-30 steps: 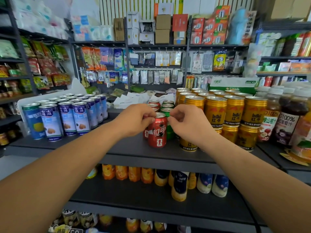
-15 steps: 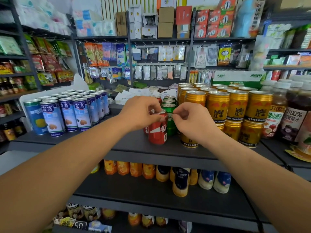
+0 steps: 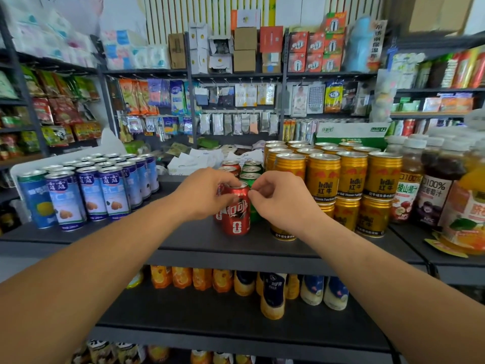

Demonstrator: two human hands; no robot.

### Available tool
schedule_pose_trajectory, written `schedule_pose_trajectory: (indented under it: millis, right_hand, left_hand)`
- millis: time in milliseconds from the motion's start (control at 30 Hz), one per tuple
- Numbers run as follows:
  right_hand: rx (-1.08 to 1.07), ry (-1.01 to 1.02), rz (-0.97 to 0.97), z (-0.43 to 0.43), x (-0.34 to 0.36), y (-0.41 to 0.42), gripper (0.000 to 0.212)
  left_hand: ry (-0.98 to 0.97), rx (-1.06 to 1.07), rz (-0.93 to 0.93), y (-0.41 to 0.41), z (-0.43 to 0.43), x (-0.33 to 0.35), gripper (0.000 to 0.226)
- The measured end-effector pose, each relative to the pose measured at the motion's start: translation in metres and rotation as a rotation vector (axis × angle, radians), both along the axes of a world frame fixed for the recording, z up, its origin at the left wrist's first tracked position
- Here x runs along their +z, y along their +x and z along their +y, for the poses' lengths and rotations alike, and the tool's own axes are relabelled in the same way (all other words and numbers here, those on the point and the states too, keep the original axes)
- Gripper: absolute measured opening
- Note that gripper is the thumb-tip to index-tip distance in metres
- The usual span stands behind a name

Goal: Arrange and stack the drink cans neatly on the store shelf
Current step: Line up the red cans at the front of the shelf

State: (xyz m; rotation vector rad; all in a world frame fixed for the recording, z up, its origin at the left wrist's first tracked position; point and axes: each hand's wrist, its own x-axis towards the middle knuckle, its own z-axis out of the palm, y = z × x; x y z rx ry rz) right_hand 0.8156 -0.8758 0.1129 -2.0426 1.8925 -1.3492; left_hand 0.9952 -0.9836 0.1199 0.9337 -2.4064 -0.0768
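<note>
A red cola can (image 3: 236,214) stands upright on the dark top shelf (image 3: 199,240), at the front of a row of red cans (image 3: 231,165). Beside that row runs a row of green cans (image 3: 253,169). My left hand (image 3: 207,193) wraps the red can's upper left side, fingers over its rim. My right hand (image 3: 278,198) pinches the can's upper right edge and hides the front green can's body. Gold Red Bull cans (image 3: 324,177) stand stacked in two layers just right of my right hand.
Tall blue cans (image 3: 91,190) fill the shelf's left part. Juice bottles (image 3: 433,190) stand at the right. Bottles and pouches (image 3: 273,295) line the lower shelf. Papers (image 3: 199,160) lie behind the cans; shelves of snacks and boxes stand further back.
Both hands stay on the red can, which has turned so its label faces me again. The view has shifted slightly.
</note>
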Motion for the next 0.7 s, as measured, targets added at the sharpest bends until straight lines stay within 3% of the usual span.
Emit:
schedule_pose_trajectory:
  millis: [167,333,467,533,633,700]
  right_hand:
    - [-0.007,-0.003,0.01,0.002,0.001,0.003,0.013]
    - [-0.001,0.0,-0.009,0.004,0.005,0.003,0.015]
    - [-0.006,-0.005,0.04,0.013,0.013,0.003,0.019]
    - [-0.038,-0.019,0.143,0.023,0.017,0.005,0.026]
    - [-0.187,-0.072,0.457,0.038,0.017,0.014,0.034]
    - [-0.208,-0.135,0.54,0.051,0.022,0.016,0.037]
  left_hand:
    - [0.049,-0.023,0.052,0.003,-0.001,-0.005,0.035]
    - [0.056,-0.017,0.159,0.014,0.006,0.002,0.052]
    - [-0.027,0.034,0.273,0.033,0.026,0.013,0.041]
    - [-0.061,0.033,0.299,0.039,0.042,0.015,0.039]
    - [-0.124,0.022,0.246,0.043,0.063,0.01,0.041]
    - [-0.179,0.014,0.217,0.043,0.071,0.008,0.044]
